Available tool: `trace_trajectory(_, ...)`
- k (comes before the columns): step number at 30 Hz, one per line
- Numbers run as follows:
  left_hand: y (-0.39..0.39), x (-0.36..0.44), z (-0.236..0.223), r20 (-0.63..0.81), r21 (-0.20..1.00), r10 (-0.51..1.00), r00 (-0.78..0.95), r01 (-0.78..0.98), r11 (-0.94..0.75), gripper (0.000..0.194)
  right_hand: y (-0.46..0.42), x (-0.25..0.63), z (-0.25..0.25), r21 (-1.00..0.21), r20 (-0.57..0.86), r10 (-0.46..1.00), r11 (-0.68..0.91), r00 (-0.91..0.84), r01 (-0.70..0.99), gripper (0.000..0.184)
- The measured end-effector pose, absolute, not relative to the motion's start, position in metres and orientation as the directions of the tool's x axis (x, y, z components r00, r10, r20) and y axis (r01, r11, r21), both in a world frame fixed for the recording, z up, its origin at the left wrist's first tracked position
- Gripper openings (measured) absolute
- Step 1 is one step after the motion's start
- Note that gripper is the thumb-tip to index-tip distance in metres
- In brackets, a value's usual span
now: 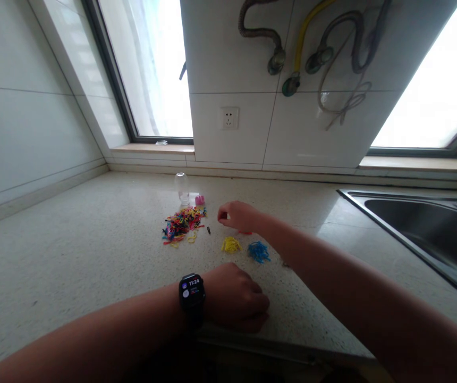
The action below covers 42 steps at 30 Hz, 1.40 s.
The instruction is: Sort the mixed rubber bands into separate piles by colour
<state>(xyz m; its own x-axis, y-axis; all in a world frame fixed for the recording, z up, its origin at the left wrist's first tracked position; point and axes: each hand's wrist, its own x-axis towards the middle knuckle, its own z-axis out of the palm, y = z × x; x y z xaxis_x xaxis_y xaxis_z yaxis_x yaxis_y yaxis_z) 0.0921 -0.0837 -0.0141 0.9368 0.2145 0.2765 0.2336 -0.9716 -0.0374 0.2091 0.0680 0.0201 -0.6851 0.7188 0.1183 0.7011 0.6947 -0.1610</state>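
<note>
My right hand (238,215) is over the counter just right of a mixed pile of small colourful rubber bands (183,223). Its thumb and fingertips are pinched together; whether a band is between them is too small to make out. Below it lie a heap of yellow bands (231,245) and a heap of blue bands (258,251). Some red bands (246,232) show partly under the wrist. One dark band (208,230) lies alone beside the mixed pile. My left hand (236,298), with a watch at its wrist, rests closed near the counter's front edge, its palm side hidden.
A clear jar (181,189) stands behind the mixed pile, with a pink object (200,200), perhaps its lid, beside it. A steel sink (420,229) is set into the speckled counter (93,239) at the right. The tiled wall has a socket (229,118) and hoses.
</note>
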Motion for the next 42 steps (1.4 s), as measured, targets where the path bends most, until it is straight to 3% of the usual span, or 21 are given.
trace_trajectory(4,-0.084,0.092,-0.013,0.274,-0.041,0.218,0.937,0.238,-0.97,0.027,0.069,0.205,0.019,-0.158,0.099,0.721,0.692,-0.686,0.704,0.023)
trace_trajectory(11,-0.083,0.091,-0.016,0.287,-0.028,0.211,0.935,0.228,-0.973,0.027,0.058,0.176,0.017,0.012,0.055,0.626,0.779,-0.778,0.627,0.024)
trace_trajectory(16,-0.083,0.091,-0.016,0.279,-0.03,0.208,0.937,0.225,-0.974,0.028,0.055,0.179,0.025,0.037,0.05,0.621,0.781,-0.782,0.623,0.019)
trace_trajectory(19,-0.083,0.091,-0.014,0.279,-0.033,0.211,0.937,0.229,-0.973,0.028,0.055,0.198,0.033,-0.022,0.08,0.635,0.771,-0.768,0.636,0.018)
trace_trajectory(25,-0.085,0.091,-0.012,0.271,-0.053,0.225,0.936,0.247,-0.967,0.028,0.051,0.276,0.046,-0.288,0.094,0.688,0.711,-0.72,0.642,0.015)
trace_trajectory(32,-0.084,0.091,-0.014,0.266,-0.047,0.218,0.939,0.238,-0.97,0.026,0.026,0.379,0.035,-0.563,-0.043,0.826,0.445,-0.562,0.697,0.025)
trace_trajectory(36,-0.085,0.091,-0.014,0.259,-0.037,0.224,0.939,0.242,-0.97,0.024,0.013,0.405,0.034,-0.583,-0.142,0.819,0.385,-0.556,0.715,0.025)
trace_trajectory(42,-0.087,0.092,-0.012,0.242,-0.03,0.245,0.939,0.26,-0.965,0.025,0.006,0.4,0.041,-0.572,-0.196,0.769,0.414,-0.608,0.708,0.02)
